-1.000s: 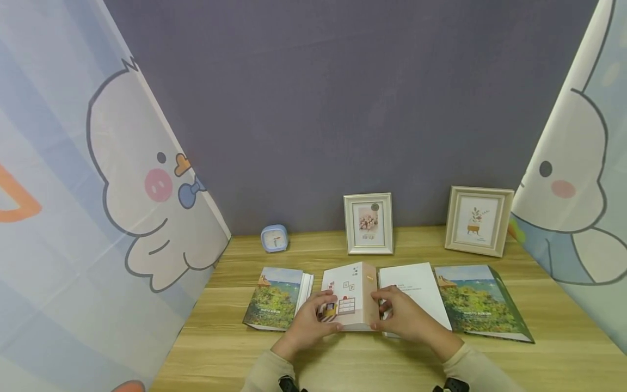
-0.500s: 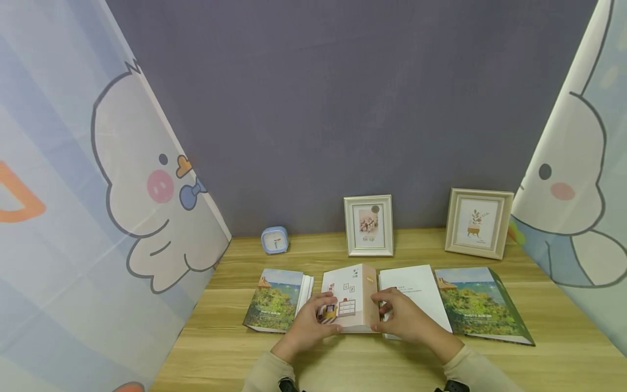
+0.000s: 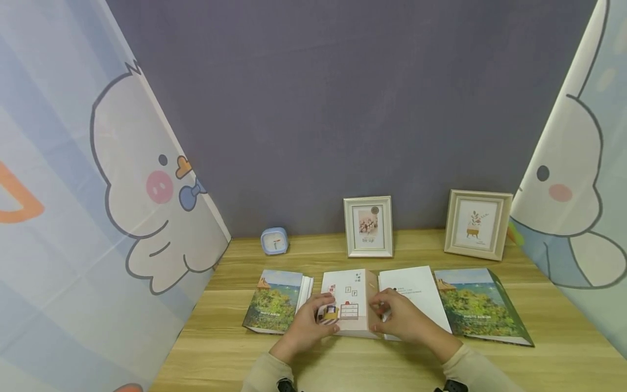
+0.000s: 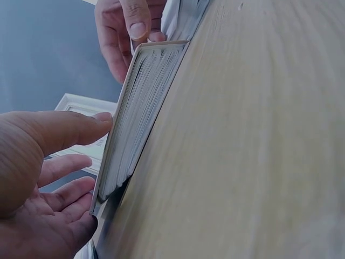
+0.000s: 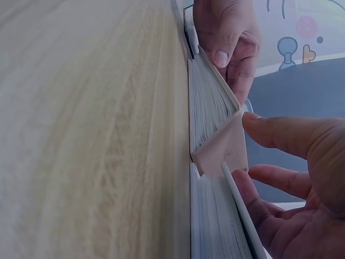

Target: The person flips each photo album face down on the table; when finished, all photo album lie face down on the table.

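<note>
Between my hands lies a thick photo album, its pale cover printed with a chair, a dresser and small pictures. Its spine is pink and slanted. My left hand rests at the album's left side, thumb and fingertips on the cover edge. At the spine, my right hand touches with thumb and fingertips spread apart, lying partly over a white album. The page block shows in the left wrist view, the cover sloping over it.
Photo albums with a garden-by-the-sea cover lie on the left and on the right. Along the back of the table stand a blue clock, a white photo frame and a beige photo frame.
The middle album's spine side has come down, so its cover lies flatter and its pink spine shows differently. Both hands have hardly moved.
</note>
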{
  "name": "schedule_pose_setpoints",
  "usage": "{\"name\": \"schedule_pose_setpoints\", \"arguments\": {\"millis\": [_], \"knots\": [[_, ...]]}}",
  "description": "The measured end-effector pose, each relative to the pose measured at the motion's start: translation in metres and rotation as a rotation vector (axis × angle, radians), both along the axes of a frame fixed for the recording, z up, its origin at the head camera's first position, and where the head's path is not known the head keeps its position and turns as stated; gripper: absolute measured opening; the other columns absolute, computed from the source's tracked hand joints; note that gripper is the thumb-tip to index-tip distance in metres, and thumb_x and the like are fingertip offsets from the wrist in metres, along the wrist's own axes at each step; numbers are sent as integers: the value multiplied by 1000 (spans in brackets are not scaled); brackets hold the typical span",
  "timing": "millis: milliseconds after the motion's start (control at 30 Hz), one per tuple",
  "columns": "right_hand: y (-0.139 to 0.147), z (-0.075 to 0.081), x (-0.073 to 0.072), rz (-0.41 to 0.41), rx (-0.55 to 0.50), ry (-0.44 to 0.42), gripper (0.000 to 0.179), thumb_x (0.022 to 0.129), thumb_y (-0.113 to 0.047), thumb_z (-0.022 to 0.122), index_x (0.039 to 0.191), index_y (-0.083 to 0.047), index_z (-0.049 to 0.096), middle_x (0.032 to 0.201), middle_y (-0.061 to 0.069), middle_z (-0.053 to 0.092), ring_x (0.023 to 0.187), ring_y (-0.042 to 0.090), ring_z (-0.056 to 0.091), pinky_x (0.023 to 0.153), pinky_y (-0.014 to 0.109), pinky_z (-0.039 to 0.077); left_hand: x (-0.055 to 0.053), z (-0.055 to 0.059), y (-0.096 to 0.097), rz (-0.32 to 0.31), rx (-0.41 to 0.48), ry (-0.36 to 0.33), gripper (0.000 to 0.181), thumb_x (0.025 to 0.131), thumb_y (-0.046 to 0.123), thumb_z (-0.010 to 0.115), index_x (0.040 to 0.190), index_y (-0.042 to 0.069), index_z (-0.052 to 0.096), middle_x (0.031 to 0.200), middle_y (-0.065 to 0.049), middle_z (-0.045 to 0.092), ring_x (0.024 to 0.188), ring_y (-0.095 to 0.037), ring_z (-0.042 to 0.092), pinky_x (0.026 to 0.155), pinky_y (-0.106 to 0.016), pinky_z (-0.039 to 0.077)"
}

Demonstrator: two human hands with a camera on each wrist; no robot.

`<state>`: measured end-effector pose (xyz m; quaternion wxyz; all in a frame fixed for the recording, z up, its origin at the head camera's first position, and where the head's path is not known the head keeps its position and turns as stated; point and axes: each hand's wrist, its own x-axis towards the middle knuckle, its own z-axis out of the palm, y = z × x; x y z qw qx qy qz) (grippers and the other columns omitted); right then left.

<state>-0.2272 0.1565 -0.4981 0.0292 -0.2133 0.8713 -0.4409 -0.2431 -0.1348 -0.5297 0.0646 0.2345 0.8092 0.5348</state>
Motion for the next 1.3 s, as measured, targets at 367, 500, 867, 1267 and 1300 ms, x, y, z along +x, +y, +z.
{"name": "schedule_pose_setpoints", "arguments": {"millis": [367, 500, 867, 1267, 1300], "knots": [[-4, -1, -2, -5, 8, -14, 53, 77, -11, 94, 122, -1, 70, 116, 8, 62, 101, 25, 63, 73, 29, 60, 2, 4, 2, 24, -64, 25, 59, 85, 9, 87, 137, -5, 63, 151, -13, 50, 135, -35, 53, 109, -33, 50], [-4, 1, -2, -2, 16, -4, 50, 77, -11, 94, 121, -1, 71, 116, 9, 62, 100, 25, 63, 74, 28, 59, 3, 8, 3, 31, -139, 79, 54, 85, 13, 88, 131, -6, 67, 147, -13, 54, 133, -36, 54, 108, -34, 51], [-5, 22, -9, 34, -20, -16, 50, 89, -17, 86, 133, -2, 66, 120, 11, 60, 103, 29, 66, 73, 27, 60, 0, 35, -37, 57, -173, 125, 56, 95, 21, 80, 143, 1, 60, 155, -19, 48, 144, -47, 41, 112, -69, 39], [-45, 24, -23, 63, 5, 32, 45, 92, -24, 84, 132, -10, 68, 131, 5, 60, 110, 26, 64, 82, 34, 59, 3, 43, -134, 257, -62, 223, 63, 93, 13, 82, 149, 7, 55, 156, -22, 47, 144, -47, 40, 115, -73, 31], [-49, 24, -24, 72, -1, 31, 45, 92, -23, 84, 132, -10, 68, 130, 3, 60, 111, 27, 64, 82, 34, 59, 4, 42, -140, 267, -62, 202, 65, 93, 15, 82, 151, 7, 53, 157, -23, 45, 145, -48, 38, 115, -73, 30]]}}
